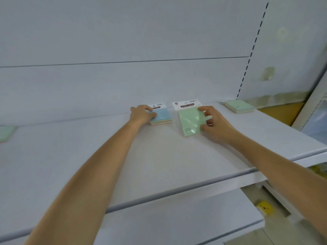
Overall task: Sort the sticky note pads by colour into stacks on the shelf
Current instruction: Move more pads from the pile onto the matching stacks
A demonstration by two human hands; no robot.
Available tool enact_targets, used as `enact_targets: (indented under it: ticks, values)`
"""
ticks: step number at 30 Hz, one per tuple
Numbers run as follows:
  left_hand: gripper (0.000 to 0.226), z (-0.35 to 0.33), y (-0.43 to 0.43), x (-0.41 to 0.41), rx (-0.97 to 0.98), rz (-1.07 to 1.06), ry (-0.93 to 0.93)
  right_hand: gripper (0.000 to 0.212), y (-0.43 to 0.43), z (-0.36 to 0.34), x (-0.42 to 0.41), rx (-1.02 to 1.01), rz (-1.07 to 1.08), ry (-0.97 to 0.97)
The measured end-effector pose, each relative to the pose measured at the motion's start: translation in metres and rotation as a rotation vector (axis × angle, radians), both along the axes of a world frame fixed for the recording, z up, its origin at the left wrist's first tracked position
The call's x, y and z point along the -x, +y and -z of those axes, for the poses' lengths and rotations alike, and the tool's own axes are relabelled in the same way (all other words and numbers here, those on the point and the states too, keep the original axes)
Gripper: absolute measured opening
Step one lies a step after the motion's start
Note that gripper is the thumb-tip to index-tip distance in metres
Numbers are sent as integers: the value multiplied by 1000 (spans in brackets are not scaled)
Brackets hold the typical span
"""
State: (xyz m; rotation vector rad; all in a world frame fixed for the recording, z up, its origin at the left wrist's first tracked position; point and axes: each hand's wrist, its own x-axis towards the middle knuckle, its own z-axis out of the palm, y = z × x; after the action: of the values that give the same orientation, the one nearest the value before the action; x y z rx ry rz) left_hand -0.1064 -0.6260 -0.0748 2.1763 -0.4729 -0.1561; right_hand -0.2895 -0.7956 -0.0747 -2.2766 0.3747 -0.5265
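Both forearms reach across the white shelf (159, 165). At eleven o'clock, the left hand (141, 114) curls its fingers over the left edge of the blue pad (163, 115), which tops a multicoloured stack. At one o'clock, the right hand (215, 124) pinches the green pad (190, 121) by its right edge. Farther off at two o'clock lies another stack (238, 106).

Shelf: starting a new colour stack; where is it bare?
Bare: the stretch between the leftmost green pad and the blue-topped stack, plus the shelf front. Crowded: centre back, left hand on that stack, right hand holding a green pack.
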Motion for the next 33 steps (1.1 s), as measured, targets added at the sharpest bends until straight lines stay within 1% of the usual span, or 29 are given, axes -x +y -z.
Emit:
enact_targets:
  ticks: [2, 5, 7, 10, 13, 16, 18, 20, 25, 29, 31, 33]
  values:
    - [35, 3, 0, -2, -40, 2, -44, 56, -9, -2, -6, -30, -32, -11]
    - [33, -4, -8, 2, -59, -40, -220, 57, -31, -7, -14, -79, -47, -57]
    - [31, -12, -24, 12, -50, -37, -329, 58, -54, -11, -16, -153, -15, -100]
    - [29, -22, -59, 38, -57, 78, -452, 58, -100, -21, -13, -210, 92, -175]
    - [27, -21, -101, 69, -100, 221, -506, 54, -148, -27, -5, -247, 208, -218]
    - [26, -16, -141, 95, -211, 396, -542, 48, -185, -28, -3, -258, 280, -240]
    - [26, -11, -161, 108, -288, 462, -534, 45, -201, -28, -4, -257, 324, -225]
    - [27, -2, -173, 120, -324, 479, -533, 44, -210, -25, -4, -209, 344, -173]
    - [33, 15, -180, 129, -309, 506, -448, 38, -222, -4, -5, 28, 288, -67]
    - [37, 16, -180, 128, -316, 507, -430, 37, -229, 4, -6, 218, 313, 10]
    - [37, 16, -180, 127, -320, 505, -419, 37, -228, 4, -5, 260, 295, 16]
    - [38, 17, -179, 128, -330, 508, -422, 35, -224, 3, -4, 272, 215, 10]
